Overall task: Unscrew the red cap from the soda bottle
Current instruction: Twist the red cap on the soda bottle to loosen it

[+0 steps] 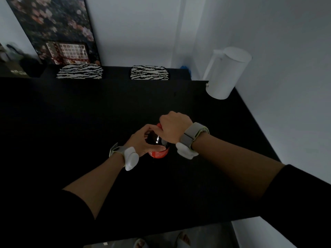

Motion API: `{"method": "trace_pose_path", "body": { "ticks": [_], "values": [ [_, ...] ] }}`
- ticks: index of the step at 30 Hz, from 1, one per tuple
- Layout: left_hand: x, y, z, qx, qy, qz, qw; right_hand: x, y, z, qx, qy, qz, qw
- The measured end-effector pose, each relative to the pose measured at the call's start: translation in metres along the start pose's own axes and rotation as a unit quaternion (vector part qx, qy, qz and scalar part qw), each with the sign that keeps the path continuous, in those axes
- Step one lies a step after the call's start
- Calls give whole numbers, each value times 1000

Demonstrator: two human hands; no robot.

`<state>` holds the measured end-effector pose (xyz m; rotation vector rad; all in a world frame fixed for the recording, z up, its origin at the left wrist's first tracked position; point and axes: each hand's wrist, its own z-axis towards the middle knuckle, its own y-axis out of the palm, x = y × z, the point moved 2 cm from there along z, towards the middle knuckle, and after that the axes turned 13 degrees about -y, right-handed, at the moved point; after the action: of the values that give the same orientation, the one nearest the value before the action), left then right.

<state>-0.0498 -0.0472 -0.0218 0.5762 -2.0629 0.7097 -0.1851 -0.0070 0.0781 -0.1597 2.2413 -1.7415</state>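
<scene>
Bottle: a clear plastic soda bottle [158, 149] with a red label stands upright on the black table [71, 122], a little below the middle of the frame.
Contents: dark cola shows through the shoulder of the bottle; how far it is filled cannot be told from above.
Cap: the red screw cap [159, 125] is on the neck, only a sliver of it visible at the edge of the right hand.
Right hand: the right hand [174, 128] comes down over the top of the bottle, fingers closed around the cap from above.
Left hand: the left hand [141, 140] wraps the bottle's shoulder from the left side, thumb across the label, fingers curled round the far side and clamped on it.
Wrists: each wrist carries a grey fabric band with a white plastic pod, left [130, 157] and right [186, 151].
Jug: a white cylindrical lidded jug [226, 72] stands at the table's far right corner, upper right of the frame; what is in it cannot be seen.
Seats: two zebra-striped cushions [79, 71] sit beyond the far table edge, upper centre-left.
Wall: a dark floral picture [52, 24] leans in the upper left.
</scene>
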Motion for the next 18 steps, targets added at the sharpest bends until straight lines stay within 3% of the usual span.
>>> {"method": "trace_pose_path", "body": {
  "ticks": [8, 15, 18],
  "values": [
    [3, -9, -3, 1, -13, -27, 1000, -1, -15, 7, -24, -83, -41, 995],
    [-11, -1, -6, -10, -10, -16, 1000, -10, 0, 3, -21, 29, 21, 999],
    [-6, 0, -2, -10, -13, -12, 1000, -8, -2, 2, -23, 38, 25, 999]
  ]
}}
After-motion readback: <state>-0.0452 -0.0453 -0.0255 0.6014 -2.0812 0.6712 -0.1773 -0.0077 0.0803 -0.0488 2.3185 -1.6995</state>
